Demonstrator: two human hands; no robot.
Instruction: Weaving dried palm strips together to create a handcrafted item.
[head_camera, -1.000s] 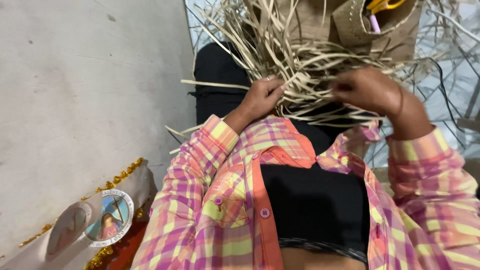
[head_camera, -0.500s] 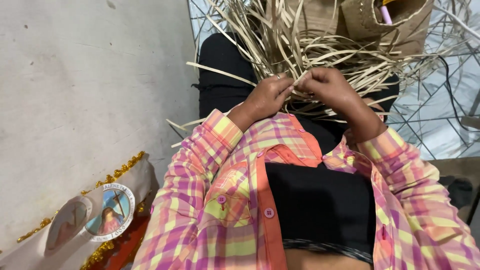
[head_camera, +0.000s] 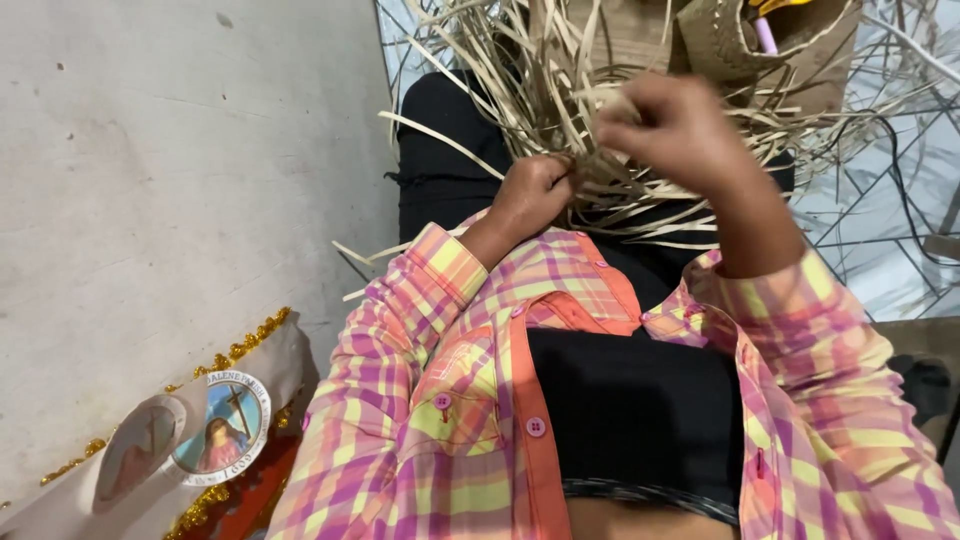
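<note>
A loose bundle of pale dried straw strips (head_camera: 520, 90) lies across my lap, fanning out in all directions. My left hand (head_camera: 535, 190) is closed around a few strips low in the bundle, just above my plaid sleeve. My right hand (head_camera: 672, 125) is raised higher and blurred, its fingers pinched on strips near the middle of the bundle. Behind the strips stands a partly woven tan basket piece (head_camera: 745, 45).
A bare concrete wall (head_camera: 180, 180) fills the left side. A cloth with gold trim and a round picture medallion (head_camera: 215, 430) lies at lower left. A pink-handled tool (head_camera: 765, 30) pokes from the woven piece. Patterned floor (head_camera: 880, 230) shows at right.
My right hand has risen and shifted slightly right, pulling strips upward. My left hand stays gripping low in the bundle. The view has tilted a little.
</note>
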